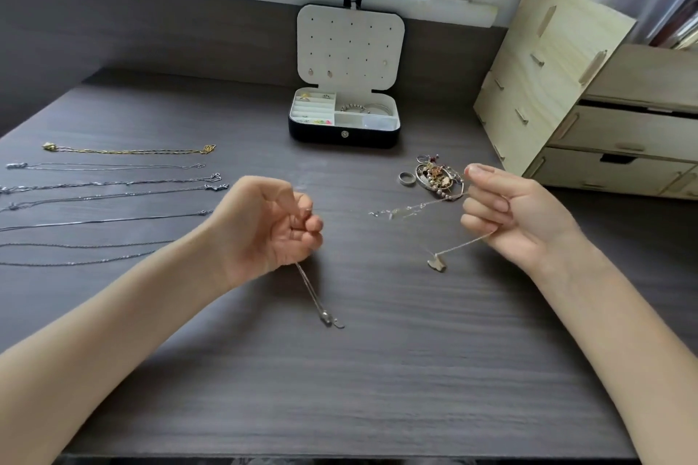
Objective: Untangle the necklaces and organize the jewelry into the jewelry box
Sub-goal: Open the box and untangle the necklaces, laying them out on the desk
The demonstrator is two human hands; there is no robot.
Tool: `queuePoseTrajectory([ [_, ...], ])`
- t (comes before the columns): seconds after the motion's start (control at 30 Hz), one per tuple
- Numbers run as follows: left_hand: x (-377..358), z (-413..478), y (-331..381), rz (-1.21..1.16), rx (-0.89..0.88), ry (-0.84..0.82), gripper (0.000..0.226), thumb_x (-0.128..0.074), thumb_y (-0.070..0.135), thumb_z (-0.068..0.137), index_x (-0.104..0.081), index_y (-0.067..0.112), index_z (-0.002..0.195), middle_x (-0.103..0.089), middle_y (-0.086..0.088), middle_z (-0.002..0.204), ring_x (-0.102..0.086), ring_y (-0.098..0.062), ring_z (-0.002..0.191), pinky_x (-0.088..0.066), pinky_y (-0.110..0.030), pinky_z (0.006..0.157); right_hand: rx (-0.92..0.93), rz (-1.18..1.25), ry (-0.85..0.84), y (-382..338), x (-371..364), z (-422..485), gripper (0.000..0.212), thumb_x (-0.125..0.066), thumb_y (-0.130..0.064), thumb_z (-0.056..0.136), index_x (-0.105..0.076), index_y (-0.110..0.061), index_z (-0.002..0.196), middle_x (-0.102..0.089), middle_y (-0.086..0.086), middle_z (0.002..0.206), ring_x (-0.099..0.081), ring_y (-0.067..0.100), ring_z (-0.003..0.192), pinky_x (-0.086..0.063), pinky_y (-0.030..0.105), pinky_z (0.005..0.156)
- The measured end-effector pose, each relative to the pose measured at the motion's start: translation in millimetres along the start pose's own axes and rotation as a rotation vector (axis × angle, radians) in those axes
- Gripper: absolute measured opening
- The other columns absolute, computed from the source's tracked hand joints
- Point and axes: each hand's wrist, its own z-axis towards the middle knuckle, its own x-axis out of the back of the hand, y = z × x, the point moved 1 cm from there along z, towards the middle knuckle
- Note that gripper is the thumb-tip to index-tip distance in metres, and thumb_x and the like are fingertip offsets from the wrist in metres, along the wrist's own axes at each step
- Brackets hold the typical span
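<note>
- Silver necklaces [105,183], six of them, lie in straight rows on the left side of the dark table [377,370]. One gold necklace [128,151] lies in its own row behind them.
- My left hand [272,230] is curled tight round one thin silver chain [308,287]. Its little pendant [325,318] rests on the table below my hand.
- My right hand [506,215] holds a second chain [464,243] in its curled fingers. One flat pendant [437,263] dangles from it, low by the table.
- One messy pile of jewelry [434,177] sits just beside my right fingertips, with one silver ring [406,177] next to it.
- One black jewelry box [342,138] stands open at the back, well apart from both hands. Its white lid [351,45] is up, and some rings and bracelets are inside.
</note>
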Motion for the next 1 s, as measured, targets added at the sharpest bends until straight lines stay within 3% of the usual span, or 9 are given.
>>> queuePoseTrajectory([
  [0.2,12,4,3,-0.200,0.017,0.020,0.013,-0.045,0.004,0.038,-0.040,0.010,0.049,-0.032,0.001,0.051,-0.027,-0.010,0.037,-0.009,-0.015,0.039,-0.001,0.028,0.229,5,6,4,0.023,-0.046,-0.004,0.094,-0.048,-0.014,0.073,-0.026,-0.008,0.035,-0.020,0.004,0.029,-0.016,0.014,0.034],
  [0.37,18,4,7,-0.181,0.023,-0.021,0.014,-0.051,0.007,0.043,-0.044,0.011,0.055,-0.022,0.005,0.051,-0.022,-0.009,0.037,-0.006,-0.019,0.040,0.073,-0.170,0.360,7,11,2,0.020,-0.051,-0.003,0.092,-0.050,-0.013,0.075,-0.026,-0.009,0.036,-0.020,0.004,0.030,-0.016,0.013,0.036],
  [0.5,18,4,10,-0.040,0.006,-0.043,0.008,-0.058,0.015,0.053,-0.054,0.010,0.058,-0.020,0.006,0.048,-0.019,-0.008,0.039,-0.006,-0.021,0.042,0.231,-0.550,0.348,9,8,-1,0.018,-0.058,-0.004,0.088,-0.057,-0.012,0.073,-0.038,-0.007,0.041,-0.028,0.003,0.032,-0.024,0.015,0.037],
  [0.63,12,4,8,0.174,-0.063,-0.014,0.009,-0.059,0.020,0.070,-0.060,0.012,0.066,-0.020,0.008,0.045,-0.017,-0.006,0.038,-0.007,-0.019,0.040,0.496,-1.327,0.318,16,-5,-10,0.013,-0.064,-0.028,0.084,-0.066,-0.022,0.072,-0.060,-0.006,0.052,-0.057,0.012,0.055,-0.045,0.027,0.059],
  [0.77,4,0,6,0.388,-0.151,-0.062,0.005,-0.067,0.014,0.067,-0.065,0.012,0.070,-0.022,0.009,0.047,-0.019,-0.006,0.040,-0.007,-0.020,0.042,0.898,-1.687,0.349,23,-31,-22,0.016,-0.065,-0.036,0.077,-0.070,-0.024,0.067,-0.066,-0.006,0.063,-0.062,0.024,0.065,-0.042,0.028,0.060],
  [0.8,2,-1,6,0.418,-0.163,-0.084,0.002,-0.067,0.012,0.069,-0.066,0.012,0.070,-0.023,0.009,0.047,-0.018,-0.006,0.040,-0.007,-0.020,0.042,0.995,-1.686,0.298,24,-35,-22,0.015,-0.064,-0.036,0.076,-0.072,-0.023,0.073,-0.069,-0.005,0.070,-0.064,0.023,0.070,-0.042,0.029,0.063],
  [0.83,0,-2,6,0.438,-0.175,-0.106,0.004,-0.065,0.015,0.071,-0.067,0.012,0.071,-0.023,0.009,0.047,-0.018,-0.007,0.041,-0.007,-0.020,0.042,0.976,-1.612,0.171,23,-41,-22,0.016,-0.063,-0.034,0.079,-0.073,-0.022,0.085,-0.072,-0.005,0.083,-0.065,0.020,0.082,-0.044,0.029,0.070],
  [0.93,-7,-5,7,0.471,-0.208,-0.173,0.005,-0.067,0.015,0.075,-0.067,0.011,0.072,-0.024,0.008,0.048,-0.021,-0.008,0.043,-0.010,-0.018,0.041,0.443,-1.169,-0.310,19,-60,-26,0.031,-0.061,-0.019,0.090,-0.061,-0.019,0.121,-0.064,-0.010,0.118,-0.054,0.000,0.113,-0.038,0.017,0.097],
  [1.0,-10,-9,10,0.475,-0.235,-0.217,0.009,-0.066,0.016,0.078,-0.065,0.011,0.071,-0.027,0.006,0.048,-0.023,-0.008,0.043,-0.012,-0.018,0.041,0.356,-1.033,-0.447,22,-73,-29,0.021,-0.059,-0.013,0.091,-0.065,-0.014,0.111,-0.069,-0.005,0.106,-0.059,0.000,0.101,-0.042,0.016,0.092],
])
